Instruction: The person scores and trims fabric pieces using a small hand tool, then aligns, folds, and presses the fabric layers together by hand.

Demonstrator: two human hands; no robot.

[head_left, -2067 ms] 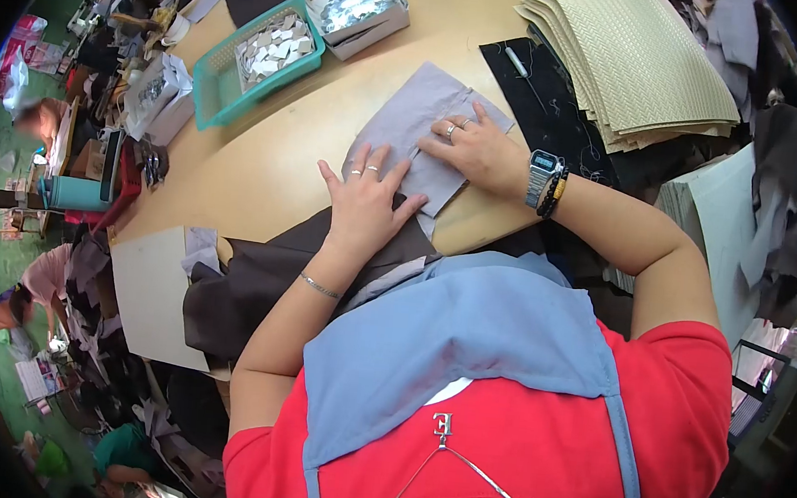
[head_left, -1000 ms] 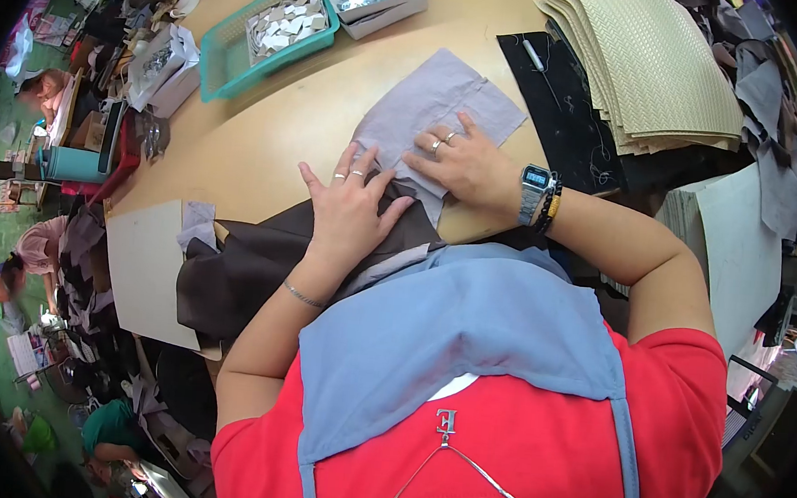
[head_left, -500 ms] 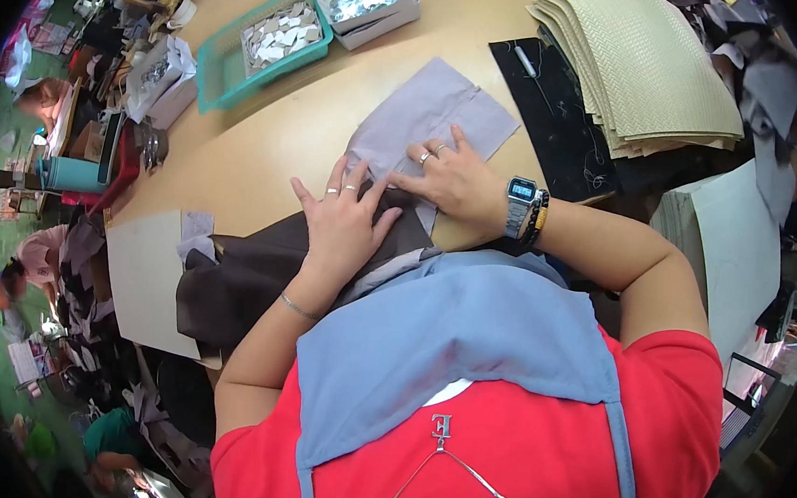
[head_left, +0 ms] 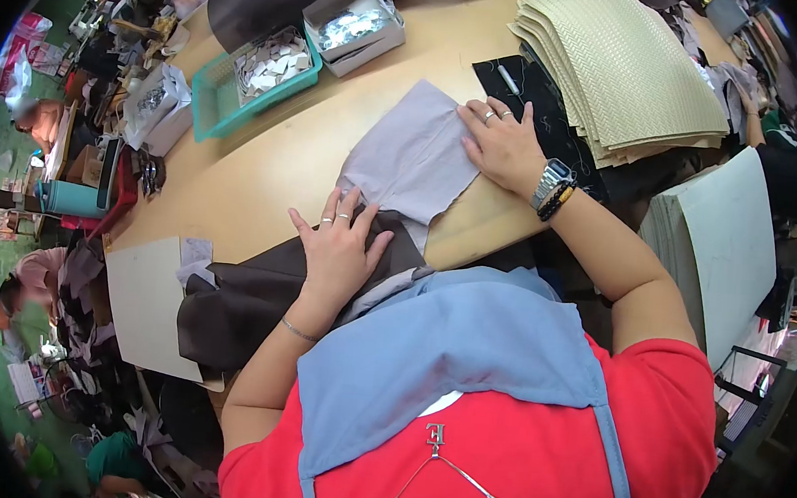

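Observation:
A light grey-lilac cloth piece [head_left: 406, 151] lies on the wooden table, its near edge over a dark brown fabric [head_left: 244, 307]. My left hand [head_left: 338, 244] rests with fingers spread where the dark fabric meets the lilac cloth's lower left edge. At the cloth's right upper edge, my right hand [head_left: 505, 143] lies flat with fingers stretched out, its fingertips touching the cloth. Neither hand grips anything.
A teal basket [head_left: 204, 121] of small pieces and a box [head_left: 377, 49] of shiny discs stand at the back. Right of my right hand are a black mat [head_left: 557, 135] and stacked woven sheets [head_left: 637, 71]. White boards [head_left: 732, 233] lie at right; co-workers are at left.
My right hand has slid up and right from the cloth's middle to its edge, uncovering the cloth. Dark fabric has appeared behind the basket. My left hand stays nearly in place.

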